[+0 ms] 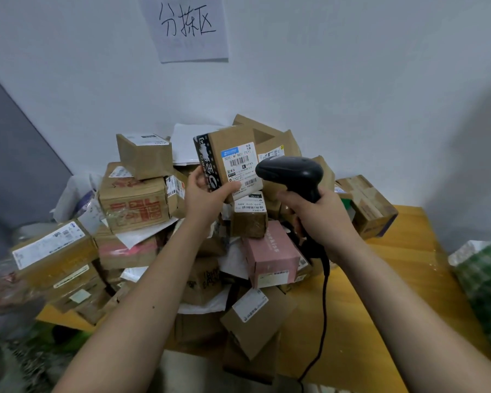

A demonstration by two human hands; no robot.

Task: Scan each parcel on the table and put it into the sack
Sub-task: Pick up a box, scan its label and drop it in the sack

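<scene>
While the small brown cardboard parcel with the white label [229,161] is up over the heaped wooden table [403,279], square its barcode to the scanner's nose. Left hand [207,194] grips the parcel's lower edge, fingers curled. Right hand [321,215] wraps the black corded barcode scanner [291,173] handle. Sack: likely the green woven edge [485,282].
</scene>
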